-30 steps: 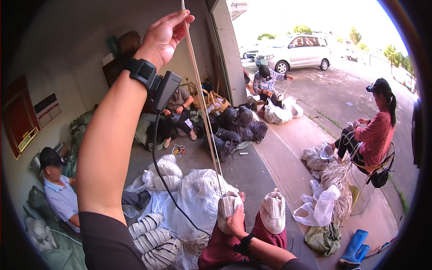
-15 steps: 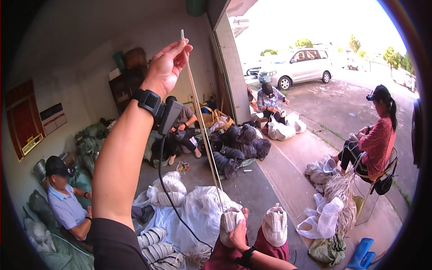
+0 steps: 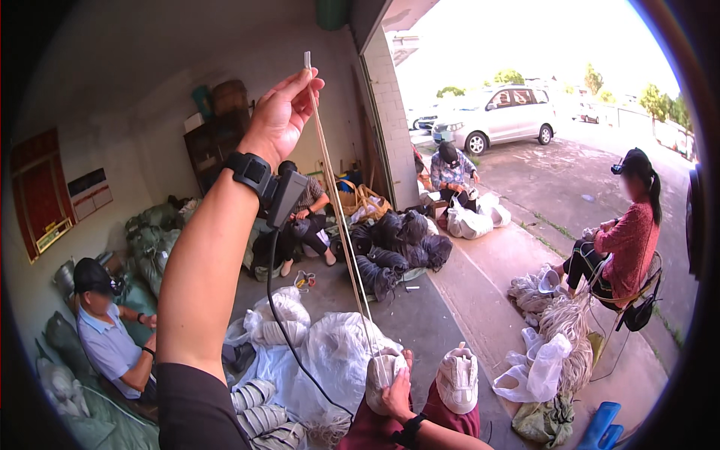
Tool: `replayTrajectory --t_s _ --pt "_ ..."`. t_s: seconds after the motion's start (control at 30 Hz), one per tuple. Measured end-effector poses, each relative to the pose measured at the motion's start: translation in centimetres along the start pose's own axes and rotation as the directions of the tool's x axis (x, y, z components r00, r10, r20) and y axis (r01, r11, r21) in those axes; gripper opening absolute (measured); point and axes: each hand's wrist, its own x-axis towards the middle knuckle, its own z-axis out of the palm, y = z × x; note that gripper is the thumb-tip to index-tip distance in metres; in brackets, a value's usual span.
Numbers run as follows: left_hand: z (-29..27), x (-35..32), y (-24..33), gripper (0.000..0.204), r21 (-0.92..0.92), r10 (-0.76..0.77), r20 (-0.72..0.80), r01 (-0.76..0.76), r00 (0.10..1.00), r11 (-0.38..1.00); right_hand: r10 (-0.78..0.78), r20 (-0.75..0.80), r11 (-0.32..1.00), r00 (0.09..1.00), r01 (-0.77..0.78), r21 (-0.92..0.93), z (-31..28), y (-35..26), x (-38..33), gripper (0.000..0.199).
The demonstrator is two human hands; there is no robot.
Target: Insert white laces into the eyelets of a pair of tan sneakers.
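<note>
Cord (image 3: 337, 210) — a pale doubled strand — runs taut from the raised left hand (image 3: 279, 116), fingers pinching its top end, down to the right hand (image 3: 396, 390) closed on it at the shoe (image 3: 381, 375) (pulling step, seemingly), so steady tension comes next.

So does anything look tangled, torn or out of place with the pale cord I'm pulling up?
Nothing stands out. The thin pale cord runs taut and straight from the raised left hand down to the right hand by the white shoe.
</note>
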Motion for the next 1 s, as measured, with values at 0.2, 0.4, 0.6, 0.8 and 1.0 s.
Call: replayTrajectory --t_s 0.2,0.4,0.6,0.8,1.0 --pt "-1.9 -1.2 1.4 0.022 0.009 0.007 0.0 -0.007 1.0 1.0 -0.02 -0.014 1.0 1.0 0.02 0.006 0.7 -2.3 -0.8 0.078" --pt "-4.1 -2.0 2.5 0.022 0.002 0.033 0.008 -0.033 0.999 0.999 0.017 0.062 0.998 0.998 -0.02 0.054 2.7 -2.1 -1.4 0.079" --pt "-5.1 -2.3 2.7 0.021 -0.007 0.045 -0.001 -0.045 0.999 0.999 0.006 0.075 1.0 0.997 -0.006 -0.002 2.9 -2.8 -1.1 0.08" --pt "-4.7 -2.0 2.3 0.021 -0.004 0.044 0.021 -0.044 0.999 0.999 0.034 0.111 0.999 0.993 -0.031 -0.032 2.7 -1.5 -0.6 0.081" --pt "-5.0 -1.8 1.3 0.021 0.009 0.036 0.015 -0.037 0.999 0.999 0.033 0.076 0.999 0.997 -0.036 0.04 2.9 -0.5 -0.4 0.08"
